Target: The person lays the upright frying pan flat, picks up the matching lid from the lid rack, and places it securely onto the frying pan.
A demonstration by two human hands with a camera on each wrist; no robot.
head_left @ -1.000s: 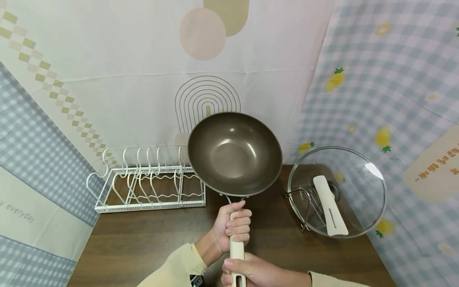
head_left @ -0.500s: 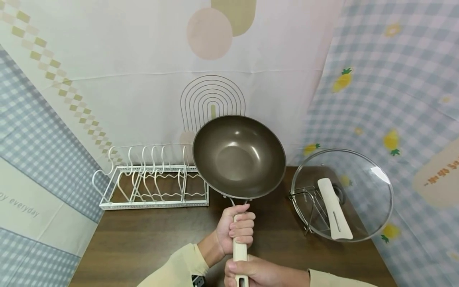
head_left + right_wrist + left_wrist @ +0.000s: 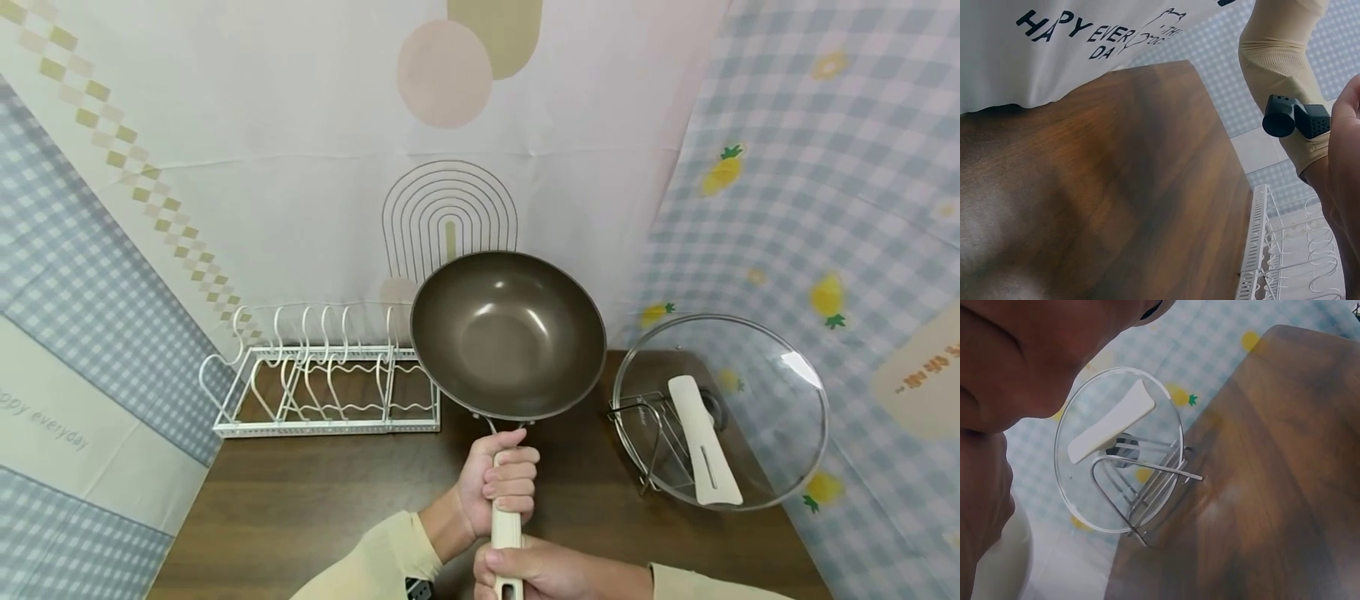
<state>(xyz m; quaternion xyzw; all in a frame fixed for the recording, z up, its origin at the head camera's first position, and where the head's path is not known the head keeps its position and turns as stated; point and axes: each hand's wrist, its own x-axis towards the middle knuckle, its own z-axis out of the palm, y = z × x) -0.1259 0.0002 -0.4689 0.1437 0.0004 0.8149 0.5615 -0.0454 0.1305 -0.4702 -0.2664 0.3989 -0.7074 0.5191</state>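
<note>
A deep brown wok [image 3: 506,337] is held up above the table, its inside tilted toward me. My left hand [image 3: 498,483] grips the upper part of its cream handle [image 3: 506,529], close to the pan. Lower down, my right hand [image 3: 536,571] wraps round the handle's end, its lower part cut off by the frame. The left wrist view shows the wok's pale outer side [image 3: 1007,559] at the lower left, beside the dark underside of a hand [image 3: 1022,369]. In the right wrist view a hand [image 3: 1347,156] shows only at the right edge.
A white wire rack [image 3: 326,429] stands at the back left of the wooden table [image 3: 315,492]. At the right a glass lid [image 3: 772,400] with a white handle [image 3: 705,442] leans in a metal stand [image 3: 651,442]. Patterned cloth [image 3: 300,208] hangs behind.
The whole scene has shifted a little right and down in the head view. The wok sits slightly lower against the backdrop. Both hands keep the same hold on the handle.
</note>
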